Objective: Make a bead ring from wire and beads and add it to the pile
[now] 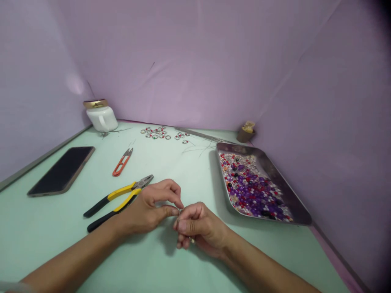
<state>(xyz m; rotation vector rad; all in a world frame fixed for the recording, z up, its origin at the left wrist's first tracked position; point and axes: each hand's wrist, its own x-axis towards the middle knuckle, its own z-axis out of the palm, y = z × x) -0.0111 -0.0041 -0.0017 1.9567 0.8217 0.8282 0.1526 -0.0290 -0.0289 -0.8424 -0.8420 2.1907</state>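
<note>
So the biggest thing here is the pale green worktop [189, 175], bare in the middle, which I'd guess leaves the hands elbow room. On the right there's a metal tray [293, 195], its raised rim probably handy for stopping tiny stuff rolling off. Some long thin wires [207, 135] lie along the back, likely parked there since they'd be a pain up close. Pliers [134, 186] sit right beside the left hand, handles angled back toward that arm, so my take is they're meant to be quick to grab. The phone [62, 171] is off to the left, well apart from the fiddly bit.

Left hand [154, 205]: grip is a pinch, thumb and forefinger tips together on something tiny. Right hand [203, 228]: thumb pressed onto the forefinger, so closed too, but those fingers hide whatever's inside, can't tell. Looks like bracing from two sides for control.

White lidded jar [102, 118] at back left, little brown pot [246, 132] at back right, both out of the way. Orange snips [126, 155] lie past the pliers. Small beaded rings [154, 132] are grouped at the back, beads [256, 191] are loose in the tray, and the shiny bit [179, 211] is between the fingertips, mostly covered.
</note>
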